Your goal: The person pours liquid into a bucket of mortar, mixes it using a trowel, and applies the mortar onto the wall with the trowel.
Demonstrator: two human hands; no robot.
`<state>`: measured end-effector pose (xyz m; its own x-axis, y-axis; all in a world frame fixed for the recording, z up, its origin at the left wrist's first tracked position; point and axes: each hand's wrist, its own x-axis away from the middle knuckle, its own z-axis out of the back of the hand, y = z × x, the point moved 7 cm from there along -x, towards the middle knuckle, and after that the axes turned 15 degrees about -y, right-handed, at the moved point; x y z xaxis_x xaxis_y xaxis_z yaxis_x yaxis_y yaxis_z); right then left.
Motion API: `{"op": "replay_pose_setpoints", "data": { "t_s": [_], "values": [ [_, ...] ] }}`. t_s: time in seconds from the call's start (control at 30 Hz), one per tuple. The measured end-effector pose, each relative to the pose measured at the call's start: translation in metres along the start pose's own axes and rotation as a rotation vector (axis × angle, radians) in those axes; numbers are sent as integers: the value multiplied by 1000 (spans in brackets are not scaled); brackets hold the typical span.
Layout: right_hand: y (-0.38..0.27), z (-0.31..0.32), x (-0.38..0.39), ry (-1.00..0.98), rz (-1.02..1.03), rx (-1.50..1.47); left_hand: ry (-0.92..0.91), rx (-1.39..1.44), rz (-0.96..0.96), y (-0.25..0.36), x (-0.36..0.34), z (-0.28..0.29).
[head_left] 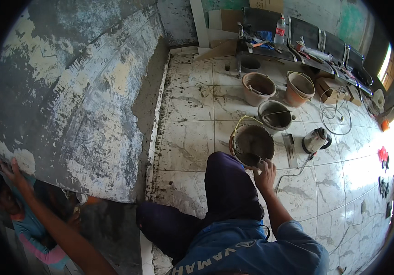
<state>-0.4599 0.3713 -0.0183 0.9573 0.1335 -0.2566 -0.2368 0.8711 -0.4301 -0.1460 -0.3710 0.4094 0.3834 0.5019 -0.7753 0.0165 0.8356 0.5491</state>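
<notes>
- The right hand (pixel 264 175) has its fingers bent around the grip end of a trowel (pixel 251 159) at the near rim of a bucket; the handle itself is mostly hidden by the fingers.
- The trowel's dark blade points down into the bucket, against the mortar; its outline is hard to make out there.
- The mortar (pixel 254 138) is grey, wet-looking and uneven, darker near the blade, and lies below the rim.
- The bucket (pixel 232 147) stands on the floor just beyond the person's raised knee, round, its rim crusted with dried grey, with a yellow handle (pixel 246 117) arching over its far left side.
- The left hand (pixel 13 173) grasps nothing: its fingers are spread against the lower edge of the wall, far to the left.
- The wall (pixel 100 110) is patchy, with dark grey, pale scraped and cream areas, and a rough grey band along its right side.
- Just beyond the bucket stands a smaller dark tub (pixel 277 129); behind that, two stained orange pails (pixel 257 100).
- To the right, a flat float (pixel 290 151) lies near a metal kettle (pixel 314 141).
- Crumbs dot the pale tiled floor (pixel 185 142) along the wall.
- Below the left hand, a co-worker's teal sleeve (pixel 28 224) shows.
</notes>
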Motion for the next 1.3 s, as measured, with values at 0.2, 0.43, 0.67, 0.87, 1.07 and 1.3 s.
{"op": "replay_pose_setpoints", "data": {
  "t_s": [0.2, 0.43, 0.67, 0.87, 1.07, 1.3],
  "values": [
    [-93, -31, 18, -282, 101, -320, -2, -175, 16, 27, 7, -17],
    [-125, -68, 6, -536, 186, -104, -32, -109, -2, 24, 7, -16],
    [-132, -80, 3, -560, 215, -100, 12, 56, 83, 21, 9, -17],
    [-137, -83, 5, -584, 211, -75, 4, -193, 118, 37, 13, -27],
    [-147, -75, 15, -540, 252, -34, 6, 108, 99, 22, 8, -25],
    [-165, -37, 42, -459, 224, -13, 42, 204, -1, 36, 10, -38]
  ]
}}
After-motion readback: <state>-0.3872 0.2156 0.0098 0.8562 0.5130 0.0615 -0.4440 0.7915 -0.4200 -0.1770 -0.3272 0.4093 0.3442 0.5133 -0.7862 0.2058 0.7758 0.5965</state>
